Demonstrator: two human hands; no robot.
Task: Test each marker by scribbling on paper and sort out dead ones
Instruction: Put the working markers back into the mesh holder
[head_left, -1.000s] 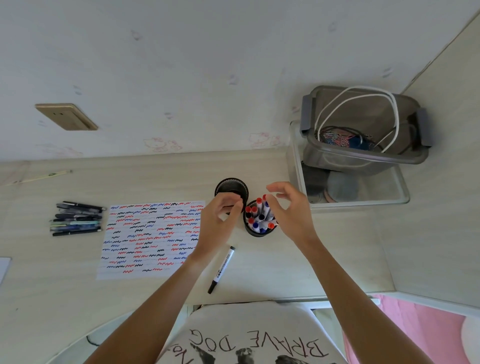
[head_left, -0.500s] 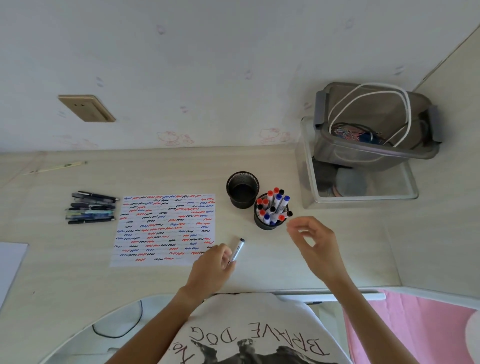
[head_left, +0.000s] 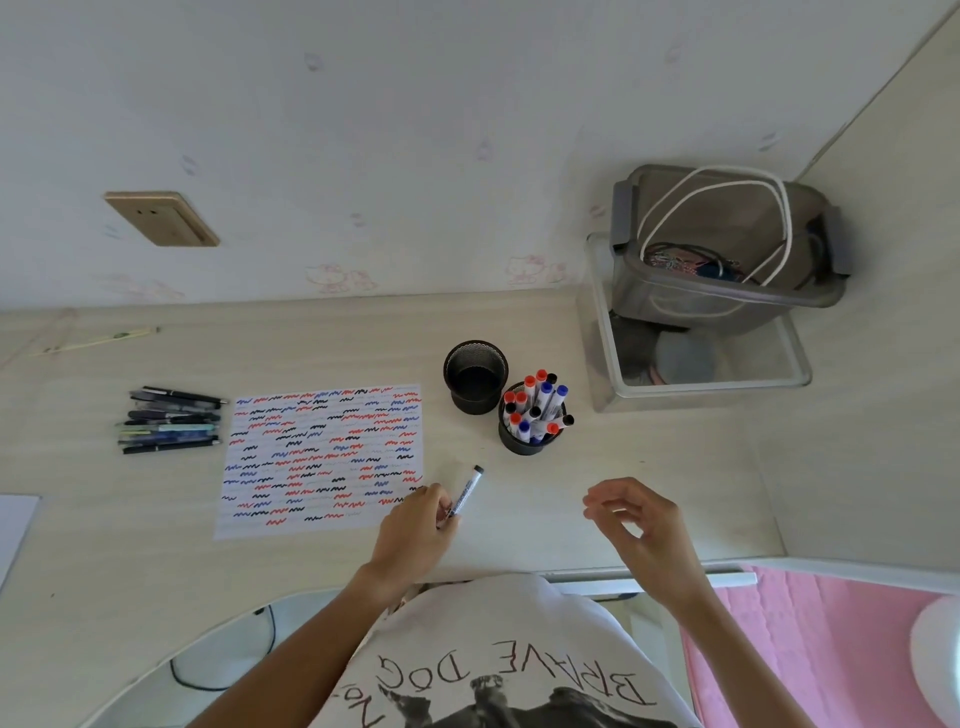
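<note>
Since a moment ago, both my hands have come away from the full cup (head_left: 530, 436) toward me, and my left hand (head_left: 415, 530) now pinches a marker (head_left: 466, 492) just beside the near right corner of the paper (head_left: 322, 457), well in front of that cup, while my right hand (head_left: 641, 525) hangs loosely spread and empty. This marker looks light, stiff and smooth, so I judge the middle of the barrel is the best grip. Its lower end is hidden in my fingers, and I cannot tell if the dark cap is still on.
</note>
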